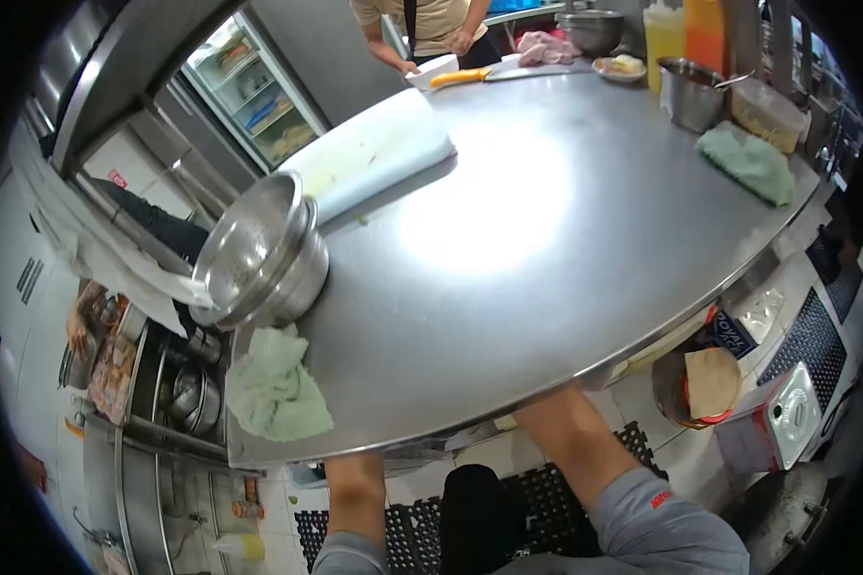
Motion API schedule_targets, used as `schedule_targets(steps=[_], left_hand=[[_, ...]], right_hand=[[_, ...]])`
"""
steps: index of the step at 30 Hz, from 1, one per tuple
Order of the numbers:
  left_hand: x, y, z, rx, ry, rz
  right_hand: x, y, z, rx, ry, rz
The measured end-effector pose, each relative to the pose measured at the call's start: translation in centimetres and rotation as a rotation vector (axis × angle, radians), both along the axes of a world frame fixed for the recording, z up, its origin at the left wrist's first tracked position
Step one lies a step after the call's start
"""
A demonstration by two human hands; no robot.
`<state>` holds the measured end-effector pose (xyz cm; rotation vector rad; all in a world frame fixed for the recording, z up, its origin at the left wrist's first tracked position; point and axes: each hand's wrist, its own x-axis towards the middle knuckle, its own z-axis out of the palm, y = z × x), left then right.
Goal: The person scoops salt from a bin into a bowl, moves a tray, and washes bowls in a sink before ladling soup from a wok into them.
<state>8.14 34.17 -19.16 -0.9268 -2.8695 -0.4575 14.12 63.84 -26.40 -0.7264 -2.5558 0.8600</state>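
Both my forearms reach forward beneath the front edge of the steel table [431, 364]. My left forearm [355, 494] enters below the edge left of centre, and my right forearm [575, 441] does so right of centre. The tabletop hides both hands, so what they touch or hold does not show. Above my left arm, a crumpled green cloth [278, 388] lies at the table's near left corner. Just behind it stand stacked steel bowls [259, 249], the top one tilted. Under the table to the left of my right arm, pale items are only partly visible.
A thick white cutting board [374, 153] lies behind the bowls. At the far side are a yellow-handled knife [460, 78] and a person [431, 29] with a white bowl [433, 71]. A steel pot [690, 96] and green cloth [748, 163] sit right; a tin [772, 417] stands below.
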Motion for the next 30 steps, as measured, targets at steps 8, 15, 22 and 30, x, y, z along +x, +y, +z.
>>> schedule_targets(steps=[8,15,22,30], left_hand=[[1.6,-1.8,-0.8,-0.035,-0.104,0.035],[2.5,-2.8,-2.2,-0.096,-0.195,0.032],[3.4,-2.3,-4.6,-0.204,-0.301,-0.003],[4.6,-0.6,-5.9,-0.288,-0.427,-0.075]], right_hand=[[8.4,-7.2,3.0,-0.379,0.194,-0.067],[16.4,-12.6,10.0,-0.603,0.271,-0.148],[25.9,-14.0,18.6,-0.679,-0.007,-0.461],[42.1,-16.2,25.8,-0.529,-0.204,-0.700]])
